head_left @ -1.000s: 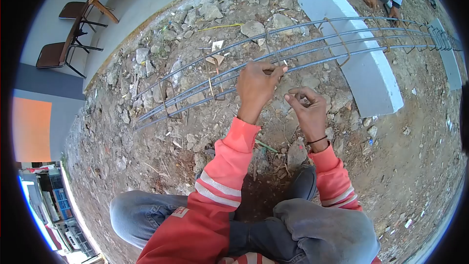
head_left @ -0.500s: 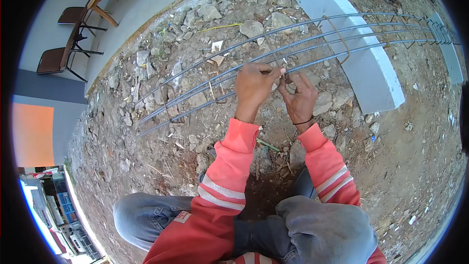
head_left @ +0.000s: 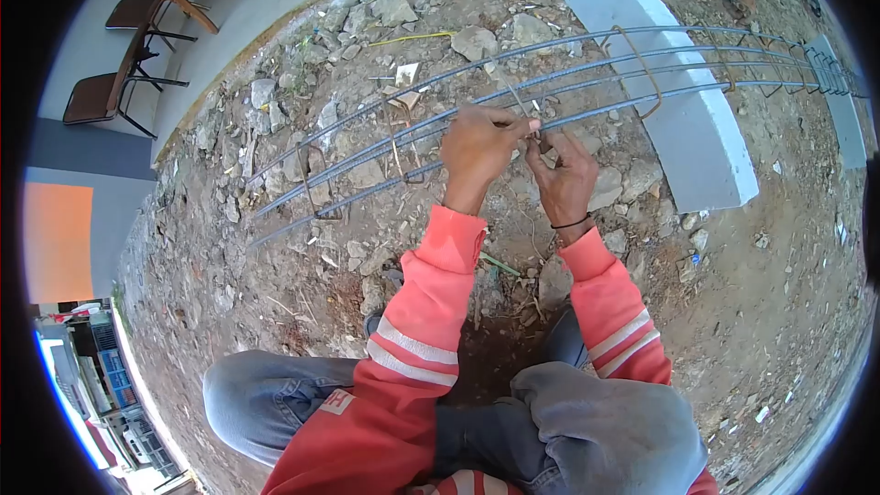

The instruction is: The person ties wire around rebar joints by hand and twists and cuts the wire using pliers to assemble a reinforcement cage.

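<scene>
Left hand [head_left: 477, 151]: pinching stirrup [head_left: 506, 83], which runs toward eleven o'clock.
Right hand [head_left: 566, 181]: bunched at bar [head_left: 596, 113]; cannot tell what it pinches.
Slip: stirrup could skew if left pinch loosens.

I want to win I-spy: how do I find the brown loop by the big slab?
Find the big grey slab at upper right. Long metal bars stretch across it. The brown loop goes around them; unlike the other loops, it shows mostly against the slab.

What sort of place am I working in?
Probably an outdoor building site: long steel bars joined by bent hoops, a grey slab and rubble-strewn ground suggest it.
</scene>
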`<action>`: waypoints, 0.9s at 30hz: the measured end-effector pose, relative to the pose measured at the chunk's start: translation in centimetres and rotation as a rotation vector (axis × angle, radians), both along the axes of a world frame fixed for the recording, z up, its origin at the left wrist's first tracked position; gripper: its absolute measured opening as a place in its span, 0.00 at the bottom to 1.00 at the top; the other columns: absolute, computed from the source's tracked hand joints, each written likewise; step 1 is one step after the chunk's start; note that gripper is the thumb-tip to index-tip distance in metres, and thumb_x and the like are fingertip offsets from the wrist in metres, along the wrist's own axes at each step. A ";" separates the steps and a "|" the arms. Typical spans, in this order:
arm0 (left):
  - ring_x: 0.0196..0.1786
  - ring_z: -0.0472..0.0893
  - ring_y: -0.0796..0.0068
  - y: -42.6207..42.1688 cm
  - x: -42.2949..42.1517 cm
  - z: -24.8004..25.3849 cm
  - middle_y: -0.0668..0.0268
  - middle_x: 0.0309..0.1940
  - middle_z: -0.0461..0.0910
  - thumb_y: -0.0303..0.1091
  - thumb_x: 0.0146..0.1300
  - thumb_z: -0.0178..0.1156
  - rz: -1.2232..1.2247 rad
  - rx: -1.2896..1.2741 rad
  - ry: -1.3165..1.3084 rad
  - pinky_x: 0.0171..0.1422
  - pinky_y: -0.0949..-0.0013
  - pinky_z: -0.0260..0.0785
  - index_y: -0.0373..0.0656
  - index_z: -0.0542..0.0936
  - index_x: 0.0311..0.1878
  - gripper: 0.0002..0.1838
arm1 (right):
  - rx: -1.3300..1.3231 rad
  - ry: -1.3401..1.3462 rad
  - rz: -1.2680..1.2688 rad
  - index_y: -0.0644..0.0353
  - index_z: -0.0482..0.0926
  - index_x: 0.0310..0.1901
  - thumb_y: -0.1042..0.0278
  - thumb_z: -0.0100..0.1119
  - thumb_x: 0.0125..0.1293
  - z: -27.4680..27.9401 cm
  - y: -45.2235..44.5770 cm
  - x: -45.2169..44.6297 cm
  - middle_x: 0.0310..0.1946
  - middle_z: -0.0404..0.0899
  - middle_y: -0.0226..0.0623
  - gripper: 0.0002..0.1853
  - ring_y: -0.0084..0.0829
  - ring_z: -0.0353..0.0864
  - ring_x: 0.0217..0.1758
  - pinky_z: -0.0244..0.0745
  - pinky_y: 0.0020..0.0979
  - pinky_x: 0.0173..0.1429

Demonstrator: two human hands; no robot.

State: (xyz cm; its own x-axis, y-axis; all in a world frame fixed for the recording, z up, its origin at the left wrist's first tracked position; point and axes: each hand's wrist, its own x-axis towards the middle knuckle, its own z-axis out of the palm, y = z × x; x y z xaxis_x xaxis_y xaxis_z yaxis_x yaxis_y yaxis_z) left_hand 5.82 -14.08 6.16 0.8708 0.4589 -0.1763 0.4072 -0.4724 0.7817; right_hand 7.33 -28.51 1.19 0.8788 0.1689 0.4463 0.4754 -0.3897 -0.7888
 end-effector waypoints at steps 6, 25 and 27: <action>0.26 0.85 0.76 -0.5 -0.1 0.9 0.65 0.23 0.87 0.47 0.56 0.76 0.042 0.012 0.005 0.34 0.71 0.73 0.44 0.92 0.37 0.16 | -0.005 0.371 0.047 0.58 0.84 0.48 0.72 0.61 0.69 2.4 -4.0 -5.3 0.33 0.85 0.50 0.09 0.50 0.83 0.30 0.76 0.39 0.34; 0.29 0.84 0.73 -0.8 -0.4 2.0 0.63 0.27 0.88 0.46 0.50 0.76 0.047 -0.024 -0.057 0.38 0.69 0.73 0.43 0.91 0.40 0.18 | -0.306 0.317 0.284 0.59 0.84 0.45 0.69 0.58 0.69 -1.2 -7.2 -6.8 0.31 0.83 0.51 0.09 0.53 0.84 0.33 0.76 0.44 0.36; 0.32 0.86 0.68 -0.9 -0.3 2.1 0.64 0.28 0.89 0.47 0.50 0.74 0.051 -0.025 -0.046 0.41 0.67 0.75 0.48 0.92 0.39 0.17 | -0.308 0.242 0.283 0.60 0.85 0.46 0.71 0.58 0.70 -1.6 -6.9 -6.3 0.26 0.79 0.46 0.09 0.40 0.76 0.27 0.70 0.39 0.32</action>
